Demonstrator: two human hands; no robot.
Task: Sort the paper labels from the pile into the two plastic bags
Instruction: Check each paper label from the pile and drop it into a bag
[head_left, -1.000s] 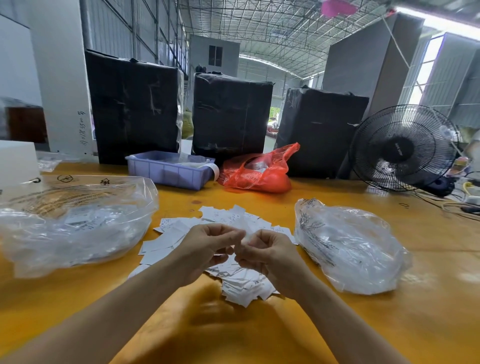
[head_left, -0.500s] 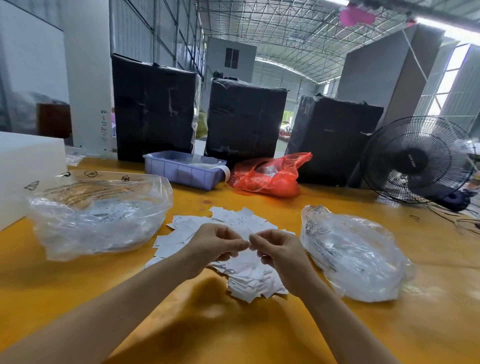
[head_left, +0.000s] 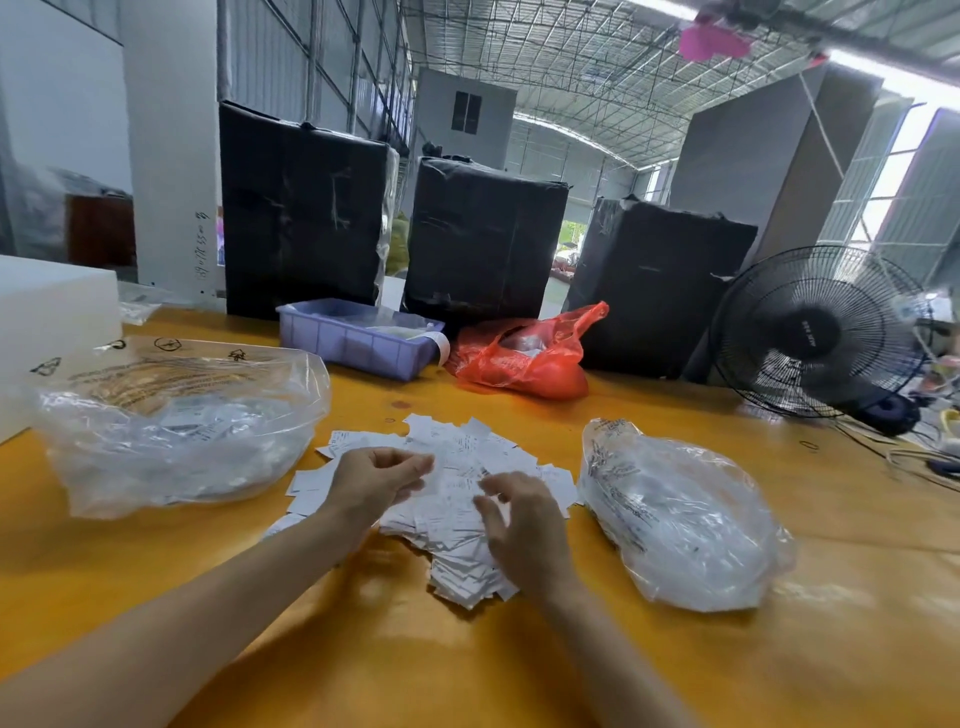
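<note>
Both hands (head_left: 447, 499) hover, fingers loosely curled, over label pile (head_left: 467, 467).

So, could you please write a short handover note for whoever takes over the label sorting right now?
Left hand: loosely curled over the pile of paper labels; whether it holds one is unclear.
Right hand: open, fingers spread, holding nothing.
Left plastic bag and right plastic bag lie either side of the pile on the table.
Done: the left bag already shows some labels inside.
Left: most of the pile is unsorted.
</note>
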